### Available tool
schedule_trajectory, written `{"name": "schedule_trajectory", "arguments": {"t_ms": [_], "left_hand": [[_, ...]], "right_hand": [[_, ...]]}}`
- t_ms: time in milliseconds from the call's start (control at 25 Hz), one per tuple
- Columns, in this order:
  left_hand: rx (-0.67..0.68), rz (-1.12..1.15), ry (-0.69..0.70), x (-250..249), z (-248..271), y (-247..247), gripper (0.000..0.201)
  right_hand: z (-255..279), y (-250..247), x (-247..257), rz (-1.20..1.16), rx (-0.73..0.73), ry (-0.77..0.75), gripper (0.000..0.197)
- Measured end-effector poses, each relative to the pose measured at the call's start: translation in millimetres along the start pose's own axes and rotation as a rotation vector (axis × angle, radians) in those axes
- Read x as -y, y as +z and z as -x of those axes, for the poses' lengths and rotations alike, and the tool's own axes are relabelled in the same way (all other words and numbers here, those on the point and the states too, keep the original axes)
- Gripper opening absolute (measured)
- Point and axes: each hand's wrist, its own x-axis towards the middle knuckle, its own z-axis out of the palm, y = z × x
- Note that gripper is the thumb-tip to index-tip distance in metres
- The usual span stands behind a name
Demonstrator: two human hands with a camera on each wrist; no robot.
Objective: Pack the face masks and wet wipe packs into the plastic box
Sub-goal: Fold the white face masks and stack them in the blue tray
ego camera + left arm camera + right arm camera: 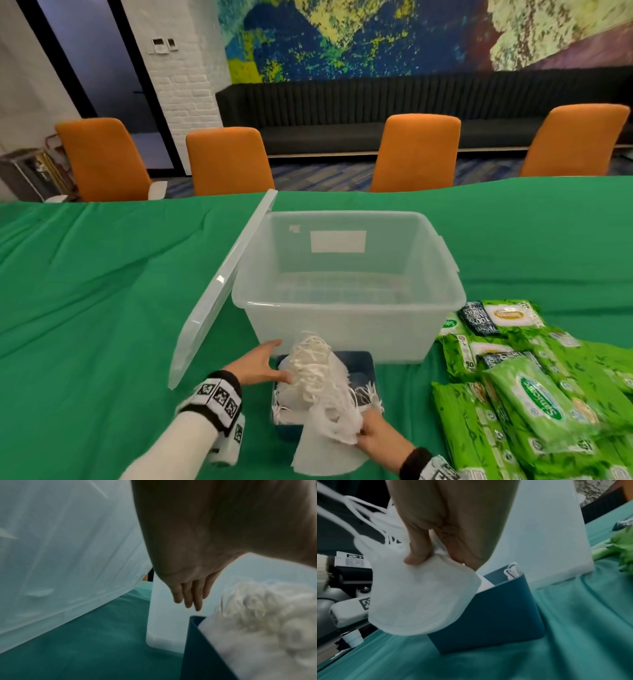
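1 clear plastic box stands open on the green tabletop, its lid leaning at its left. Just before it, 1 blue bin holds a bundle of face masks, too many to count. The right hand pinches the bundle's near edge; the left hand, fingers straight, touches its left side. Green wet wipe packs pile at the right, well clear.

cream knit sleeve, black wristbands, white wrist-worn camera units with black square-patterned markers

Bright head view; wrist views dim (blurred).
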Motion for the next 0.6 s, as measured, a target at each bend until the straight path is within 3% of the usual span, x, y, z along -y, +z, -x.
{"name": "schedule_trajectory", "arguments": {"t_ms": [80,160,240,400,520,600], "left_hand": [[0.085,-0.001,0.109,0.2,-16.9,2.0,0.151],[0.162,0.064,0.201,-8.6,-25.0,7.1,0.124],[0.197,0.062,0.243,-12.8,-30.0,10.4,0.114],[0.142,-0.315,0.360,3.7,-33.9,42.1,0.147],[0.018,-0.497,0.330,7.4,-21.3,63.6,0.150],[-0.090,-0.626,0.341,7.9,-13.1,74.7,0.149]], "right_hand": [[-12.3,1.7,-9.2,0.044,-0.007,0.049,0.028],[-18.4,1.2,-15.8,0.053,-0.013,0.099,0.030],[-20.7,2.2,-18.5,0.037,-0.018,0.112,0.029],[-18.4,17.0,-27.2,0.094,-0.087,0.122,0.033],[-14.3,33.9,-30.0,0.120,-0.158,0.117,0.044],[0.9,31.9,-20.0,0.276,-0.120,0.083,0.035]]}}
